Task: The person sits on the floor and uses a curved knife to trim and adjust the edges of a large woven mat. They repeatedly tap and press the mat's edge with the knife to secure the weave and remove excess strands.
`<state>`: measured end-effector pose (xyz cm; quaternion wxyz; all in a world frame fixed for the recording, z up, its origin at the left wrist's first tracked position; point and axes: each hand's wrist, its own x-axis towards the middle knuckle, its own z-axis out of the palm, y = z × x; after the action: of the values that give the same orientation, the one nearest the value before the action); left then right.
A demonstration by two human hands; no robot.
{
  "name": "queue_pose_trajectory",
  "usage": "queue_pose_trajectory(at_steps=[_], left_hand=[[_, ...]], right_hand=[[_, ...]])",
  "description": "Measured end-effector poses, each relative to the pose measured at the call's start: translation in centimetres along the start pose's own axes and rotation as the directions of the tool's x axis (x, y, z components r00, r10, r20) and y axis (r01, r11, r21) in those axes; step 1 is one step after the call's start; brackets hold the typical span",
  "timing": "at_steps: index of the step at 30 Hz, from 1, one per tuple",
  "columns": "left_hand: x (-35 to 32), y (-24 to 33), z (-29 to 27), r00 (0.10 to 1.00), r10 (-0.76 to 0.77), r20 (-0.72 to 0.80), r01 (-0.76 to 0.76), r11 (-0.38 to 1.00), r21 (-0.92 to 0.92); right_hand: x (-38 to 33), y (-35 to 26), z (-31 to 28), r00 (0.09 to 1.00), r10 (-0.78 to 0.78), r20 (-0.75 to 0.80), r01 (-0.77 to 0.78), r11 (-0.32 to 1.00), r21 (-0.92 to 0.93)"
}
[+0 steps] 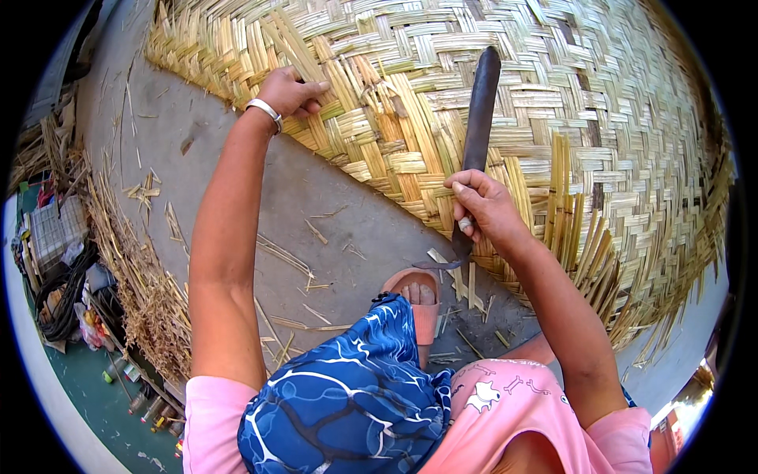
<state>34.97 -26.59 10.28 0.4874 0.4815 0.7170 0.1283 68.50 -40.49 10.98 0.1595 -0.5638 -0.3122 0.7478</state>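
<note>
Woven bamboo mat [505, 87], pale yellow-green strips in a herringbone pattern, filling upper centre and right of the frame, its near edge running diagonally from upper left to lower right. Loose upright strip ends [570, 207] sticking out at right of centre. Left hand [290, 91], upper left of centre, pressed flat on the mat edge, fingers curled over the strips, nothing clasped inside; silver bangle [265, 110] on the wrist. Right hand [483, 207], centre right, fingers wrapped tight around the handle of a knife [478, 126]; long dark blade pointing up and slightly right across the mat, lying over the weave. Whether the blade touches the strips: cannot tell. Grey concrete floor [237, 182] under the mat, centre left, strewn with thin bamboo slivers [286, 257]. Foot in a pink sandal [418, 296] at lower centre, just below the right hand, close to the mat edge. Blue patterned cloth [347, 395] and pink shirt [505, 411] along the bottom edge. Heap of dry bamboo scraps [146, 292] down the left side, beside a dark hose coil [67, 304] at far left.
</note>
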Motion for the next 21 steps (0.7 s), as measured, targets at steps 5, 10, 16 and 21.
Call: queue_pose_trajectory(at_steps=[5,10,16,21], left_hand=[[0.5,0.1,-0.1,0.996,0.062,0.068,-0.067,0.995,0.071],[0.7,0.0,-0.4,0.993,0.054,0.104,-0.062,0.996,0.071],[0.4,-0.3,-2.5,0.997,0.070,-0.029,-0.076,0.946,-0.315],[1.9,3.6,-2.9,0.982,0.064,-0.177,-0.137,0.889,-0.437]], right_hand=[[-0.1,0.0,0.1,1.000,-0.002,-0.023,0.002,1.000,0.000],[-0.2,-0.1,0.4,0.999,0.001,-0.034,-0.003,0.999,-0.053],[-3.7,0.1,1.3,0.823,-0.565,-0.062,0.316,0.545,-0.776],[-5.3,0.6,1.8,0.846,-0.529,-0.073,0.110,0.307,-0.945]])
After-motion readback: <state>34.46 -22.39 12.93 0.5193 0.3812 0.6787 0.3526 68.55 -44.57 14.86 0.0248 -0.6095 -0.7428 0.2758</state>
